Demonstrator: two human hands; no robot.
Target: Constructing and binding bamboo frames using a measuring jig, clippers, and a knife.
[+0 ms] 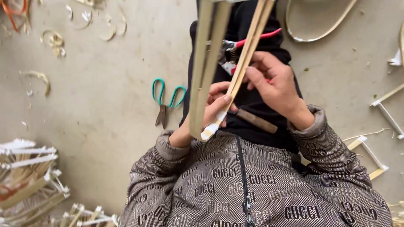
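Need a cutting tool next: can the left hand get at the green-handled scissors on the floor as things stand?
Probably not freely: the left hand grips pale bamboo strips. The green-handled scissors lie unobstructed on the floor beside it.

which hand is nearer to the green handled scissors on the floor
Left. The left hand, gripping the bamboo strips, sits just right of the green-handled scissors in the picture. The right hand is farther off, beyond the strips.

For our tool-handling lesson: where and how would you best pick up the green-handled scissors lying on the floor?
Probably grip the green-handled scissors by the two loop handles, coming from above. They lie flat and closed on the floor, loops pointing away from the person, blades towards the sleeve, with bare floor around them.
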